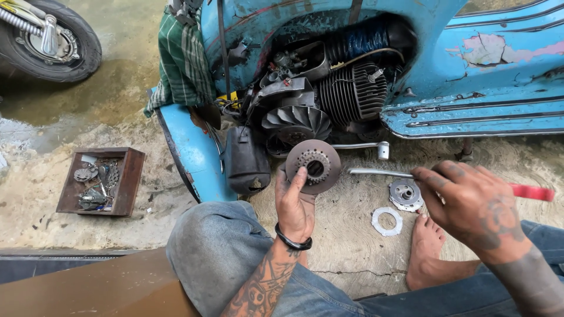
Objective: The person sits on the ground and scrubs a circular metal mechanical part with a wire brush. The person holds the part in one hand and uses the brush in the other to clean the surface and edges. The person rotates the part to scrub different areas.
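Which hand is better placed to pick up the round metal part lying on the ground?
Right. The right hand, holding a red-handled tool, hovers just beside the round metal part. The left hand is occupied, gripping the clutch disc.

Dull rusty metal disc (313, 167), rough wooden box (129, 176), peeling painted scooter body (482, 64)

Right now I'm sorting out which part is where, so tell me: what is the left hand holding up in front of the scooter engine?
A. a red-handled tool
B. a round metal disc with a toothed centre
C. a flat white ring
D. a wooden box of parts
B: the left hand grips a round metal disc, while the flat white ring lies on the ground.
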